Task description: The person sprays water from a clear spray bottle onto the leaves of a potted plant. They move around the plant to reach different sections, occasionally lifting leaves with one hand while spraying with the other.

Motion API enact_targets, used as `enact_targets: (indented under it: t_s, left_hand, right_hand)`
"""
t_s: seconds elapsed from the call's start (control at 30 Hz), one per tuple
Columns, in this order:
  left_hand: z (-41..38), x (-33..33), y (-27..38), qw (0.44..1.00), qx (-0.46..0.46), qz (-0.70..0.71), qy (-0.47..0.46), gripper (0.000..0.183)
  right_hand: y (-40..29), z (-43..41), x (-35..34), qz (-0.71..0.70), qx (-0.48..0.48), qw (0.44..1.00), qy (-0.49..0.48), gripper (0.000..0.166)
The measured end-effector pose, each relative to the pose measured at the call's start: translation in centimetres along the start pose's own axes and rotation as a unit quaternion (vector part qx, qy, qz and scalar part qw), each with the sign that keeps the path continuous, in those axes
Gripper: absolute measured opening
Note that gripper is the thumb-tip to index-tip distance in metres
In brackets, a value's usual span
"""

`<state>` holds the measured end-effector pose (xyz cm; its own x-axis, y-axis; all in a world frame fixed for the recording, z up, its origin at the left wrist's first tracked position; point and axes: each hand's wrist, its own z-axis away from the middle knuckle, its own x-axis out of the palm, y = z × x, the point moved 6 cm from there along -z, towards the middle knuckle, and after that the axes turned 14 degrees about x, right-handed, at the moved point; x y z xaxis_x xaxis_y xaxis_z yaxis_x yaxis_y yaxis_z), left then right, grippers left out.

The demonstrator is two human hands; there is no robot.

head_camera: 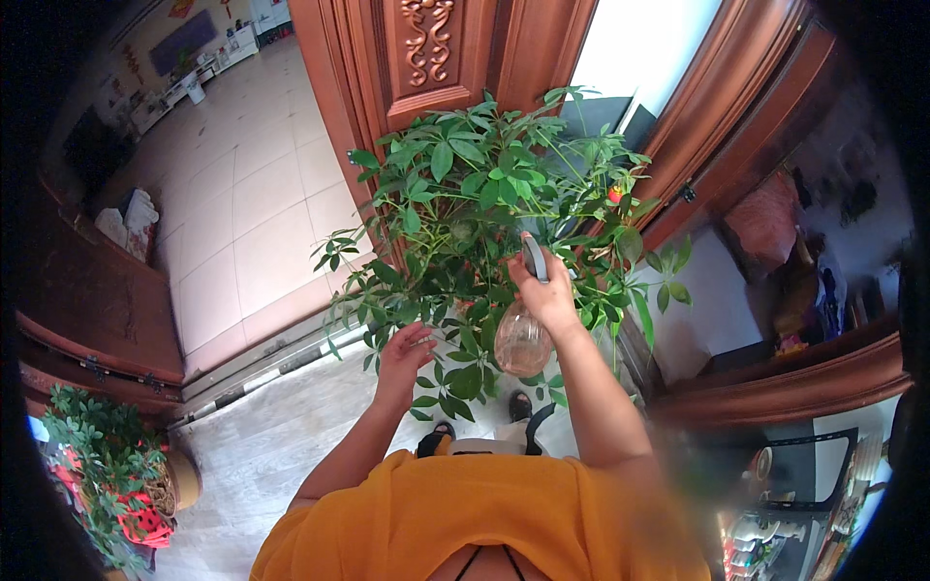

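Note:
A large leafy potted plant [465, 189] spreads its green leaves in front of me; its pot is mostly hidden by foliage. My right hand [545, 287] grips the neck of a clear spray bottle [522, 341] with a grey trigger head, held over the middle of the plant. The bottle looks partly see-through and pinkish. Near the plant's lower left leaves, my left hand [407, 356] is raised with its fingers loosely apart and nothing in it. A small red ornament [615, 194] hangs among the leaves at the right.
Behind the plant stands a carved reddish-brown wooden door [436, 54]. A raised threshold [254, 374] runs to the left, with a tiled room [247, 210] beyond it. Another potted plant [182, 483] is at the lower left. Shelves with items [763, 530] stand at the lower right.

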<state>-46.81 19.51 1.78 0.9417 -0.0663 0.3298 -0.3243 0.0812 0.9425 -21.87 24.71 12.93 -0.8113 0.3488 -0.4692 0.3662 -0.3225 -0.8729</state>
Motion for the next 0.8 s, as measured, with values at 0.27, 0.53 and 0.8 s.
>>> enact_targets:
  t_s: [0.27, 0.53, 0.8]
  left_hand:
    - [1.6, -1.1, 0.1, 1.0, 0.01, -0.022, -0.008, 0.042]
    - [3.4, -1.7, -0.8, 0.999, 0.009, -0.019, -0.024, 0.038]
    - [4.6, -2.6, -0.4, 0.998, -0.008, -0.051, -0.028, 0.033]
  right_hand:
    - [-0.2, 1.8, 0.4, -0.01, -0.045, 0.999, 0.006, 0.02]
    - [-2.4, 4.0, 1.3, -0.027, -0.107, 0.992, -0.068, 0.027]
    - [-2.9, 4.7, 3.0, 0.011, -0.094, 0.991, -0.099, 0.019]
